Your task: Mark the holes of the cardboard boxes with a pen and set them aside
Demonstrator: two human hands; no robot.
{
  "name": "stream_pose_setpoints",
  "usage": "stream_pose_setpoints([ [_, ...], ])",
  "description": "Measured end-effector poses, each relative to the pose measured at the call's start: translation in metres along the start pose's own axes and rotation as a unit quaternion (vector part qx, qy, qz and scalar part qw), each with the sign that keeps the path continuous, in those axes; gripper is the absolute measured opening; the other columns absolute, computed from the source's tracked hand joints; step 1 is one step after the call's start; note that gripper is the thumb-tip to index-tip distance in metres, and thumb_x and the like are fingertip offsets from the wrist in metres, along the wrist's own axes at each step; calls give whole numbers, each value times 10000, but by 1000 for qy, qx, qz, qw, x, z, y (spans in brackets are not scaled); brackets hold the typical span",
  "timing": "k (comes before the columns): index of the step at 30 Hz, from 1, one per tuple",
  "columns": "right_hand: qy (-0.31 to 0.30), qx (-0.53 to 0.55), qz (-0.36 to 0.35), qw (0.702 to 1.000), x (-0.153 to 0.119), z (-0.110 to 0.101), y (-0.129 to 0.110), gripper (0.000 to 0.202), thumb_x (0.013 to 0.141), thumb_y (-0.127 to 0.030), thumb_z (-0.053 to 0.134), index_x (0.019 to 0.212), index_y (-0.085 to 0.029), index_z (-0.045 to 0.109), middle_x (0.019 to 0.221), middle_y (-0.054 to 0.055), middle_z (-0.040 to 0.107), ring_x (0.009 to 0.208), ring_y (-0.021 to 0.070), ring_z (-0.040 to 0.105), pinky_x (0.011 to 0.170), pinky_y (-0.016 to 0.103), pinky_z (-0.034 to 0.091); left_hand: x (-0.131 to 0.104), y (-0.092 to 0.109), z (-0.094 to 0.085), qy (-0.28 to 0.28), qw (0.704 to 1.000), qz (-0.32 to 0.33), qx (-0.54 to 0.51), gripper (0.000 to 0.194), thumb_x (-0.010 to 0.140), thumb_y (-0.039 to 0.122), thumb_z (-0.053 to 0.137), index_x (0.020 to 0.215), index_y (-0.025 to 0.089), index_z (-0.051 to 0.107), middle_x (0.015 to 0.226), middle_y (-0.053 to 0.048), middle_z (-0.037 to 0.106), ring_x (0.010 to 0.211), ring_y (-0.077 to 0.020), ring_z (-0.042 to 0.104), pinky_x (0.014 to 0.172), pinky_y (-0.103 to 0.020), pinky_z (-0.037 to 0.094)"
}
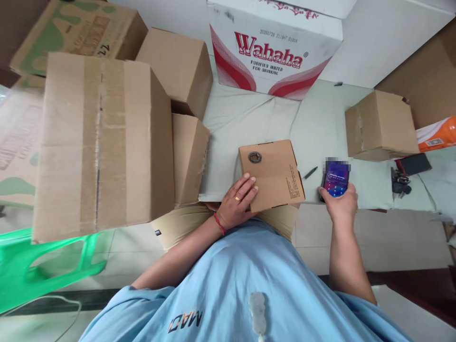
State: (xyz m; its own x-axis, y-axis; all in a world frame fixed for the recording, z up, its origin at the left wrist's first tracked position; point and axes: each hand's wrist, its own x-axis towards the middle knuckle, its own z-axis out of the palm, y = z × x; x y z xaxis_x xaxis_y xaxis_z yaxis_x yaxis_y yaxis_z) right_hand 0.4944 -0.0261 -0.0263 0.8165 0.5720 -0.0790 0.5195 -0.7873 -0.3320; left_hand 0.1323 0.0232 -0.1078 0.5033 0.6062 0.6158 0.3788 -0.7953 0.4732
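L hand (240, 202) lies w/ fingers flat on top of the small brown box (274, 178), at its left side; thumb's hidden, so can't tell if it pinches the edge. Box is at the near edge of the table (231, 123), right by the person's lap. R hand (342, 202) is closed round a lit phone (337, 179), w/ the pen (310, 173) btwn box & phone. IMO best to press the box only lightly, b/c thin card may dent, hold the phone steady & keep the thumb off its display.
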Motion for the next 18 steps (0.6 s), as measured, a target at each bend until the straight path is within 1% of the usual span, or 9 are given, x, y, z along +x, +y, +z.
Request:
stream_pose_setpoints([
  [3, -20, -12, -6, 1000, -5, 4, -8, 1086, 668, -627, 828, 1576, -117, 519, 1363, 244, 642, 1226, 437, 653, 1113, 589, 526, 1, -1, -8, -6, 1000, 8, 0, 952, 986, 462, 823, 1763, 246, 319, 1613, -245, 622, 1643, -423, 475, 1224, -657, 575],
  [7, -52, -19, -54, 997, -13, 9, -24, 1114, 689, -623, 826, 1623, -125, 479, 1387, 244, 614, 1245, 436, 642, 1082, 559, 536, 0, -2, -11, -8, 1000, 1, -6, 1003, 956, 476, 859, 1768, 263, 309, 1619, -240, 622, 1629, -423, 497, 1226, -661, 569],
  [10, -72, -17, -93, 993, -15, 16, -30, 1145, 715, -644, 818, 1669, -145, 429, 1385, 228, 600, 1252, 435, 627, 1087, 564, 525, -1, -2, -9, -11, 1000, -9, -10, 1016, 939, 479, 877, 1763, 280, 316, 1622, -234, 622, 1615, -422, 516, 1229, -666, 561],
  [12, -64, -14, -134, 989, -12, 21, -29, 1144, 750, -666, 805, 1674, -114, 419, 1397, 249, 584, 1307, 450, 580, 1137, 589, 486, -2, -2, -9, -11, 1000, -12, -9, 1017, 931, 468, 885, 1757, 278, 322, 1616, -238, 624, 1611, -424, 522, 1232, -671, 555],
  [15, -40, -6, -206, 978, -5, 28, -29, 1076, 842, -709, 743, 1649, -66, 439, 1462, 301, 559, 1411, 464, 490, 1225, 635, 386, -3, -3, -8, -12, 1000, -13, -7, 1012, 927, 460, 888, 1751, 282, 329, 1613, -240, 624, 1605, -429, 528, 1232, -680, 551],
  [16, -37, -5, -222, 974, -3, 29, -30, 1075, 865, -723, 723, 1657, -62, 421, 1495, 314, 550, 1435, 466, 472, 1237, 645, 365, -4, -3, -7, -12, 1000, -12, -8, 1011, 930, 457, 884, 1754, 281, 325, 1614, -239, 623, 1608, -429, 524, 1231, -680, 553],
  [18, -42, -10, -234, 971, -2, 31, -35, 1116, 886, -731, 709, 1701, -63, 341, 1570, 332, 522, 1476, 474, 448, 1237, 661, 360, -4, -4, -6, -11, 1000, -10, -9, 1011, 940, 454, 873, 1762, 276, 311, 1617, -235, 622, 1617, -430, 511, 1228, -678, 557],
])
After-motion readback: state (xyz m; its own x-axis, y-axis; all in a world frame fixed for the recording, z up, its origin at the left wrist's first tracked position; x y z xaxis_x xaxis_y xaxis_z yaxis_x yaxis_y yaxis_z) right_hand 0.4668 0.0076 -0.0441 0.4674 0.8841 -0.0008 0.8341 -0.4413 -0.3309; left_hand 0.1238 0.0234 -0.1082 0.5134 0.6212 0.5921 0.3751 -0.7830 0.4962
